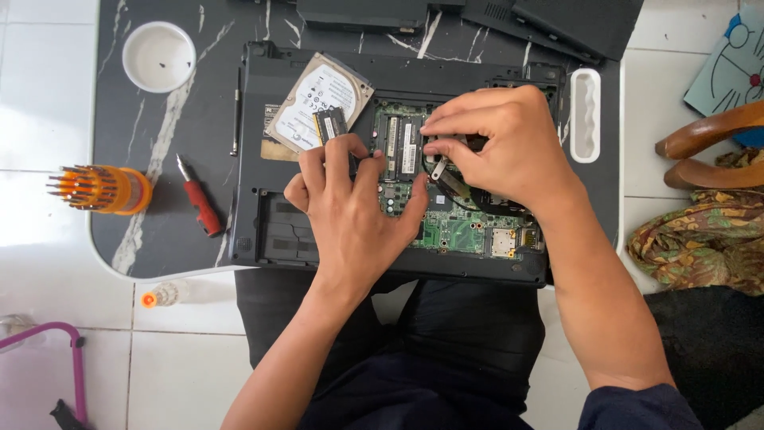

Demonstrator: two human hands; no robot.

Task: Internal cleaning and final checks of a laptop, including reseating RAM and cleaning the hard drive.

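Note:
An opened black laptop (pixel 270 231) lies upside down on a dark marble-pattern table (pixel 159 103), its green circuit board (pixel 458 231) exposed. My left hand (pixel 350 207) rests on the board, fingertips pressing beside the seated memory module (pixel 402 147). My right hand (pixel 497 143) pinches at the slot on the module's right side, next to a small metal clip. A silver hard drive (pixel 306 99) lies on the laptop's upper left, with a loose memory stick (pixel 330 123) on top of it.
A white bowl (pixel 159 56) sits at the table's far left corner. A red-handled screwdriver (pixel 199 205) and an orange bit holder (pixel 99 189) lie left of the laptop. A white tray (pixel 586 115) stands right; black covers (pixel 557 24) lie behind. A wooden chair (pixel 708 151) is at right.

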